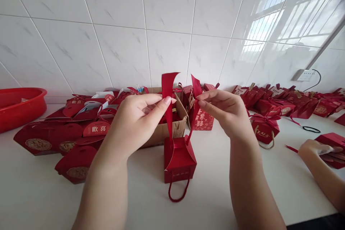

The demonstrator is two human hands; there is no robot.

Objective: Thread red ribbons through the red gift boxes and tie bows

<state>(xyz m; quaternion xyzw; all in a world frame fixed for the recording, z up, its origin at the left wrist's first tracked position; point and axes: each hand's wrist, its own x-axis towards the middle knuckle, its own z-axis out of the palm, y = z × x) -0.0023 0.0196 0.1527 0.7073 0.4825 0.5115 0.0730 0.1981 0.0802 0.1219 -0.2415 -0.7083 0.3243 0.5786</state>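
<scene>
A small red gift box (181,158) stands on the white table in front of me, with a dark red cord handle (178,200) hanging down its near side. A red ribbon (168,82) comes up from both sides of the box top. My left hand (147,113) pinches one end between thumb and forefinger. My right hand (222,109) pinches the other ribbon end the same way. Both ends point upward above the fingers, and the two lengths stand apart without crossing.
Red boxes (40,136) crowd the left, near a red plastic basin (21,109). Behind my box sits an open cardboard box (156,134). More ribboned boxes (275,106) line the wall at right. Another person's hand (315,151) holds a red box (332,147) at far right.
</scene>
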